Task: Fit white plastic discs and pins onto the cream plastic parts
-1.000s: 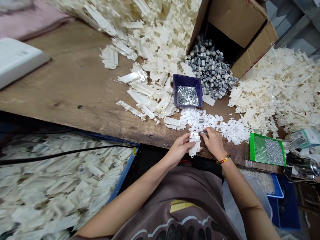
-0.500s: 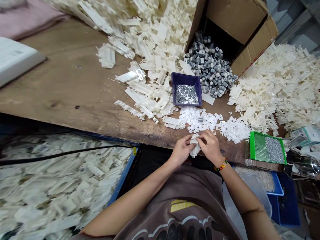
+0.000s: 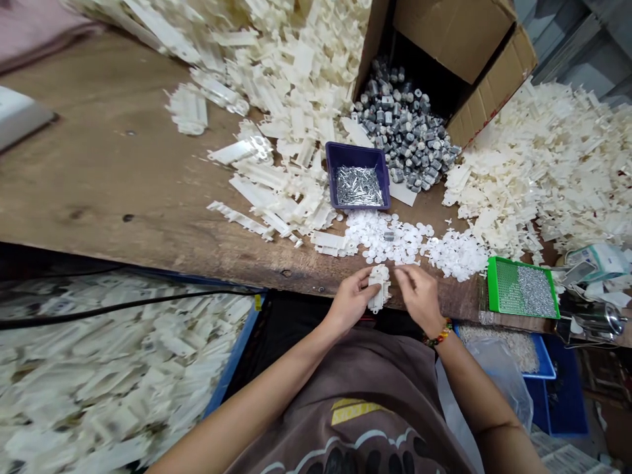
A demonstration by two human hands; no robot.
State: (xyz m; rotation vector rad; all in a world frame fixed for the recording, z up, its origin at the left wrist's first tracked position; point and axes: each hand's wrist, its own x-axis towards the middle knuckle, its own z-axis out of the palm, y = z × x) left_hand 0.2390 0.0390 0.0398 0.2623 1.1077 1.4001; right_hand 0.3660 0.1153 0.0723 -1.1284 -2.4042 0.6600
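Observation:
At the table's front edge, my left hand [image 3: 351,299] grips a small white plastic part [image 3: 379,289] between thumb and fingers. Just right of that part is my right hand [image 3: 421,295], apart from it, with its fingers spread and nothing visible in them. Small white discs [image 3: 390,237] lie loose beyond both hands. Behind the discs stands a purple tray [image 3: 332,178] of thin metal pins [image 3: 359,186]. Grey cylindrical pieces [image 3: 407,125] spill from a cardboard box [image 3: 457,39].
Cream plastic parts are heaped on the table at the left [image 3: 296,79] and right [image 3: 557,164]. A green tray [image 3: 494,289] of small metal pieces sits at the right front edge. Below the table at left is a large bin of white parts [image 3: 123,375].
My right hand has come off the white part and moved a little to its right, its fingers opening. The left hand keeps its hold. The whole view has shifted slightly.

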